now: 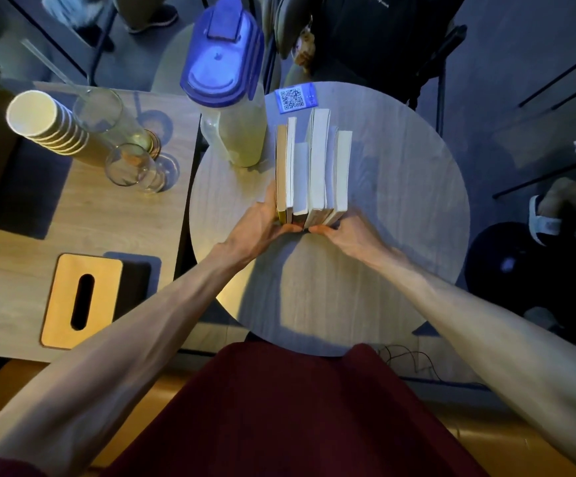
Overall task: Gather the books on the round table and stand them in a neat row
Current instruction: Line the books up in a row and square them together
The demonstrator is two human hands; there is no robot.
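The books [314, 170] already stand upright in one row on the round worktop [400, 201], just beyond both hands; the left hand [266, 225] and right hand [345, 232] press their near ends; only small aligning seems left

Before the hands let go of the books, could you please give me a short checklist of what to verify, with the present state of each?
1. All books gathered in one row: ok, none lies loose on the round table.
2. Books upright, page edges up: ok.
3. Near ends flush: cannot tell, the left hand and right hand cover them.
4. Far ends even: not ok, they step in and out.
5. Room beside the pitcher: not ok, it stands close to the leftmost book.
6. QR card free of the row: ok, it lies just beyond the far ends.
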